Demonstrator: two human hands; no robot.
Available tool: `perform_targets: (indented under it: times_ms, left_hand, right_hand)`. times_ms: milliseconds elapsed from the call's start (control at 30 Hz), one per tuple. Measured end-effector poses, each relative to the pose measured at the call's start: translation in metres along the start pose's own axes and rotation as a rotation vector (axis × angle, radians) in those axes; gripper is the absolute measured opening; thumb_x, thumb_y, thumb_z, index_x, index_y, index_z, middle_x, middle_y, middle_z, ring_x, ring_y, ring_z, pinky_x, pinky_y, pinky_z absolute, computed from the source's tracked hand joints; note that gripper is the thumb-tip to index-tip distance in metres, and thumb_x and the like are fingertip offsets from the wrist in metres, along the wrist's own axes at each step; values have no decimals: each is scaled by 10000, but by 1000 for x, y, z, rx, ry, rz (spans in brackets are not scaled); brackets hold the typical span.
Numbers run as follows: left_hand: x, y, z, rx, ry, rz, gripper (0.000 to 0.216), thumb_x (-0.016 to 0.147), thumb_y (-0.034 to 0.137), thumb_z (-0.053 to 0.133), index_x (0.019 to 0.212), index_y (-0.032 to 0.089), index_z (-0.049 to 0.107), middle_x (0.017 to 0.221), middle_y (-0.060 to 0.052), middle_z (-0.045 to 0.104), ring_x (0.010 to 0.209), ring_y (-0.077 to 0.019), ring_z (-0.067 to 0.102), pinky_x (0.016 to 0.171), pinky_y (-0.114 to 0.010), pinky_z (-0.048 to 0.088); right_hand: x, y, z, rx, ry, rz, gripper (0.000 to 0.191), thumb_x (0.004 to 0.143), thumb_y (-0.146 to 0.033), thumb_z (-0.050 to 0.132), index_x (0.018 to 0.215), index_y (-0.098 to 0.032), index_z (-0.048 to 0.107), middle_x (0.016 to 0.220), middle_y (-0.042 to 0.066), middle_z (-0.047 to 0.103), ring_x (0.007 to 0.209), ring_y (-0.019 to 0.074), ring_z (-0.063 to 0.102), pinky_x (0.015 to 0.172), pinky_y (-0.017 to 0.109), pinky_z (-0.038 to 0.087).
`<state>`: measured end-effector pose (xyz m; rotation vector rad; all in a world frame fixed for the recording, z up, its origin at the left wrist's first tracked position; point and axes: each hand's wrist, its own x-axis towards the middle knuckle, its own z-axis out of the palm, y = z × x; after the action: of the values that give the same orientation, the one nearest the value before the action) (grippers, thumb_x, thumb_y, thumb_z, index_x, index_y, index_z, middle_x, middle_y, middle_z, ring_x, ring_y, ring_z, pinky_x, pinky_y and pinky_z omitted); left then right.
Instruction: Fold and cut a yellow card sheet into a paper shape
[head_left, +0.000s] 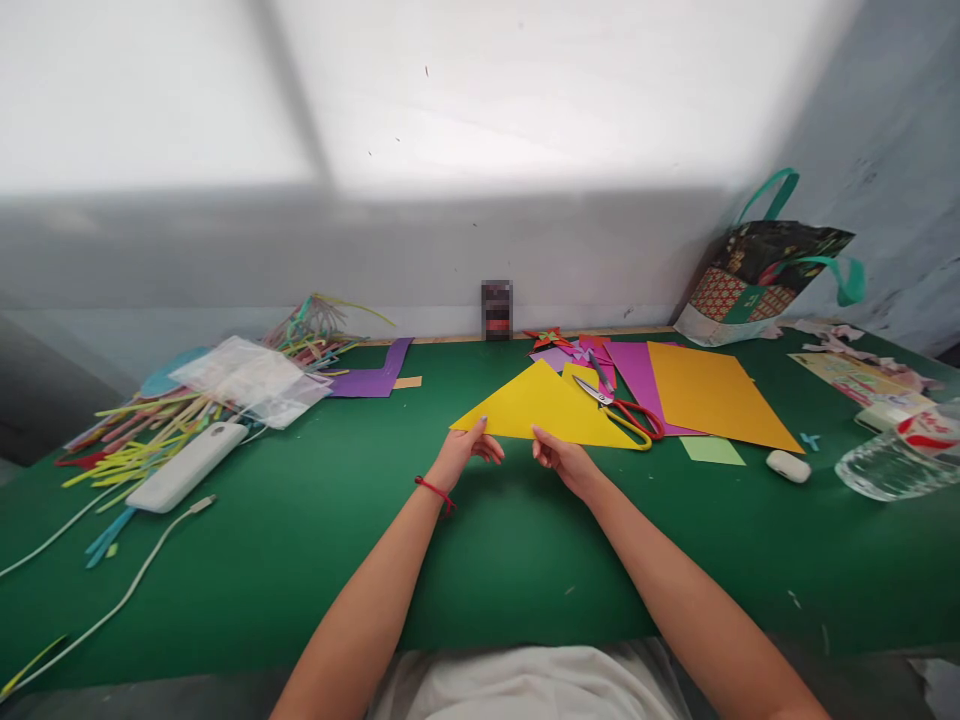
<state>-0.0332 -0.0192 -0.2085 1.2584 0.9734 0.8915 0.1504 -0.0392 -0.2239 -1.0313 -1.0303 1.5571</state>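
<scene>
A yellow paper triangle [529,400], its long edge toward me, is held just above the green table. My left hand [471,452] pinches it near the left corner, thumb on top and the other fingers curled beneath. Along the same edge, near the middle, my right hand [561,458] grips the paper between thumb and curled fingers. Right of the triangle lie scissors with red and yellow handles [646,422], partly open, close to its right corner. Behind them is a smaller yellow piece of paper [580,374].
Orange paper [724,395] and magenta paper [637,378] lie to the right, near a white earbud case [788,466] and a plastic bottle [900,455]. A patterned bag [750,285] stands behind. At left are paper strips [135,455], a white power bank [187,468] and cables.
</scene>
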Motion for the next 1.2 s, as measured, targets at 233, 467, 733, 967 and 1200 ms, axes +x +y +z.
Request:
perform_targets:
  times_ms: [233,467,733,967,1200]
  left_hand:
    - [3,1,-4,-54,168,-21,543,728,568,501,455,114,617,522,-94,639,462,-120,548,511,-238,406]
    - [-2,6,-1,-27,150,2,540,748,571,483,481,122,619,543,-89,641,485,-126,553,528,-242,407]
    - [-3,1,10,12,-183,-146,699,805,649,270,625,107,673,622,-104,664,550,-151,589,577,-266,423]
    - [-1,-2,2,-36,-122,-144,666,823,621,289,884,92,689,591,-84,665,567,-160,600,592,-267,424]
    - [-3,-1,2,-48,-127,-118,672,812,634,298,900,95,690,598,-83,666,594,-168,608,599,-267,426]
  right_hand:
    - [9,-5,-8,81,224,-102,475,543,-597,669,391,-165,539,351,-18,448,344,58,342,377,229,221]
    - [13,-1,-13,79,235,-106,500,511,-612,684,360,-161,529,332,-8,455,323,46,332,353,212,206]
    - [8,1,-6,31,71,-41,469,566,-588,667,414,-154,578,343,-10,471,334,53,365,356,204,234]
    - [10,-6,-8,147,176,-115,511,589,-620,619,391,-158,534,389,11,522,324,55,380,337,205,266]
    - [10,-7,-10,111,224,-111,529,592,-618,619,355,-159,501,355,20,502,312,54,366,326,203,267]
